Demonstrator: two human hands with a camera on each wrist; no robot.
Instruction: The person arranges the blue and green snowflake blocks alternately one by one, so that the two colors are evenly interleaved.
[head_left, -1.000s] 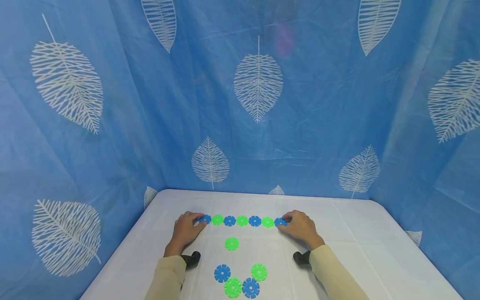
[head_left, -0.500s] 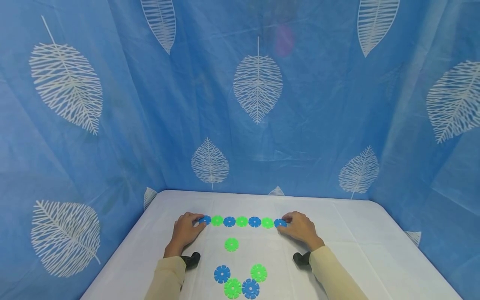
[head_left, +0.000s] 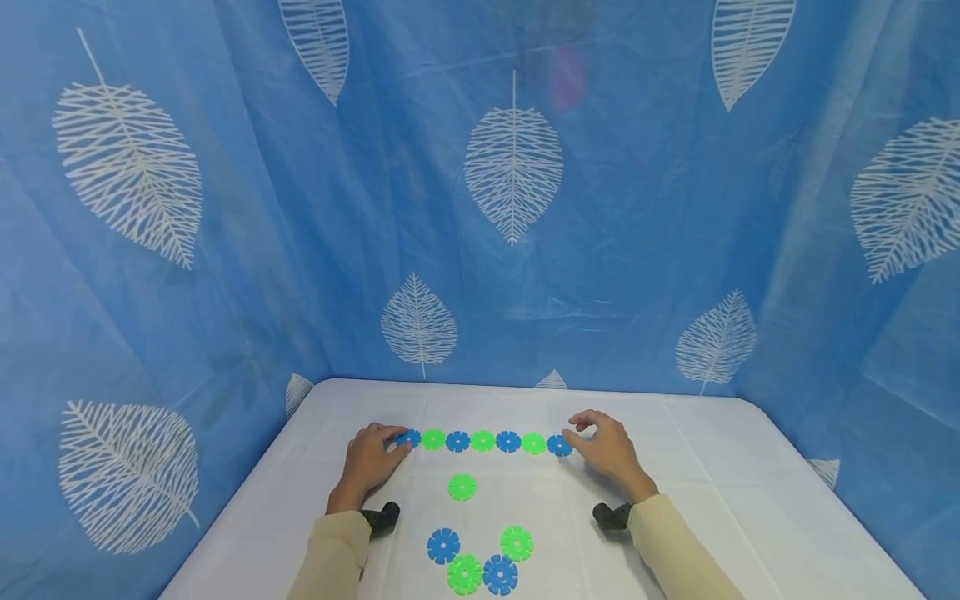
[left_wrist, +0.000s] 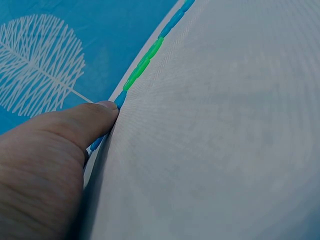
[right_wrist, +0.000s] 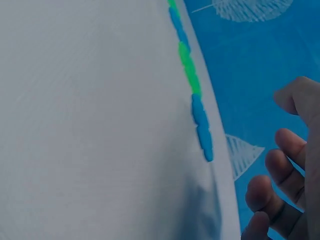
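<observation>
In the head view, a row of notched plastic discs, blue and green by turns, lies flat across the far part of the table. My left hand (head_left: 369,460) pinches the blue snowflake disc (head_left: 408,438) at the row's left end between thumb and fingers. In the left wrist view its thumb (left_wrist: 102,117) presses on that disc's edge and hides part of it. Just off the other end, my right hand (head_left: 609,450) is lifted and holds nothing, its fingers loosely bent. Beside it lies the end blue disc (head_left: 558,446), seen edge-on in the right wrist view.
A lone green disc (head_left: 462,487) lies nearer than the row. Closer still are a blue disc (head_left: 443,546), two green discs and another blue disc (head_left: 500,575). The white table (head_left: 712,500) is bounded by a blue leaf-print curtain (head_left: 600,317) at the back and sides.
My right hand has let go of the right-end blue disc and moved up and slightly right, its fingers parting. The left hand stays on its disc, and the row keeps its place.
</observation>
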